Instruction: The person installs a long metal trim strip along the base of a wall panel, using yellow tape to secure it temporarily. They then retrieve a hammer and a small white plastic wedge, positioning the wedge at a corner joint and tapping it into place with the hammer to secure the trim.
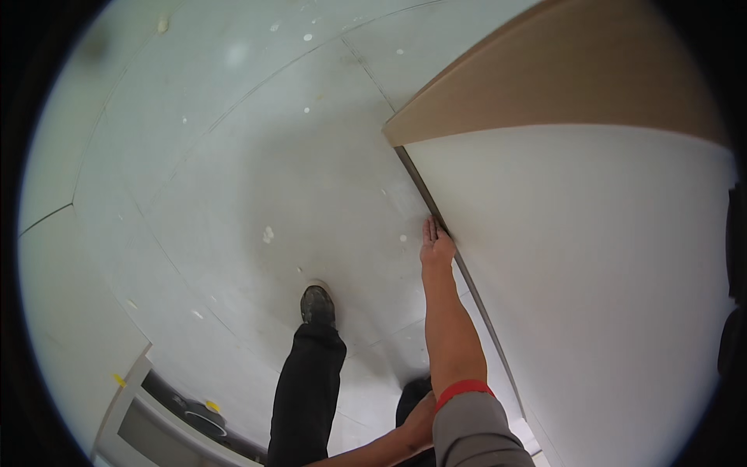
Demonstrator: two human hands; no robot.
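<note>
A large white panel (576,257) with a narrow dark lower edge (420,180) stands along my right side. My right hand (438,240) is at that edge, its arm stretched forward and its fingers bent against the edge; the thumb is hidden. Light brown wood (576,70) adjoins the panel at its far end. My left forearm crosses in front of my body from the lower left. My left hand (420,420) is beside my right elbow and the grey sleeve with its red cuff, which cover its fingers. Whatever it touches is hidden.
Pale grey floor (233,171) with seams and white spots extends ahead and to the left. My dark shoe (317,304) is planted forward on it. At the lower left stands a pale-framed object (132,401) with dark recesses, a round dark part and yellow tabs.
</note>
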